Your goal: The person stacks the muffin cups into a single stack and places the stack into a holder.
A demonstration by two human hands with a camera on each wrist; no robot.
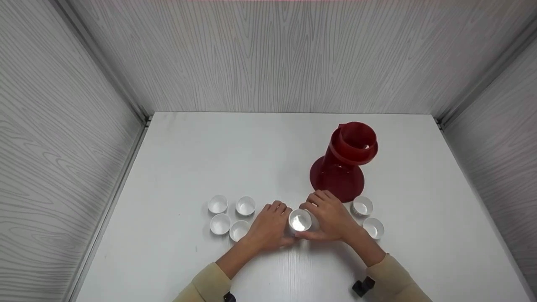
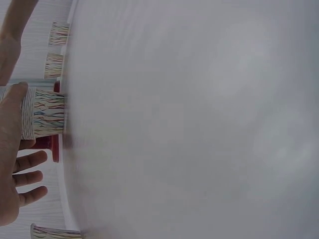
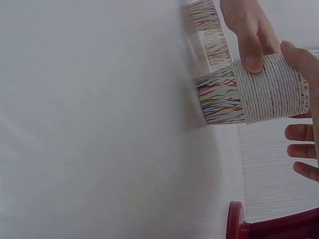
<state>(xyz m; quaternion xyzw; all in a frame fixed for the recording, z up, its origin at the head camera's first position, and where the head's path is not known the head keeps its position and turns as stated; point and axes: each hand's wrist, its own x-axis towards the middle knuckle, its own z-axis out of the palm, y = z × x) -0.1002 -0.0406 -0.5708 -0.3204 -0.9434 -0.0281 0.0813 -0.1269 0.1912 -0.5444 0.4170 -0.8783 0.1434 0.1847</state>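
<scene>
White cup stack (image 1: 300, 220), coloured squiggles on its lowest wall, is at near centre of the table (image 1: 201, 155), near-left of the red stand (image 1: 340, 178), between left hand (image 1: 267, 228) and right hand (image 1: 329, 217). Base is right at the tabletop; can't confirm contact. To do this well, I'd keep the axis vertical, squeeze evenly from both sides and stay light: thin walls probably dent, and uneven force could skew the nest. Take load on the rims, not the bare lower wall. Elbow room looks tight: four loose cups (image 1: 220, 224) just beside the left hand, two more cups (image 1: 373, 228) by the right wrist, so avoid sideways sweeps. Fingers: left thumb and index pinch the stack around the lower rims, other three fanned apart, off it. Right thumb clamps higher up, index seems to close from behind; its remaining fingers spread, holding nothing.
</scene>
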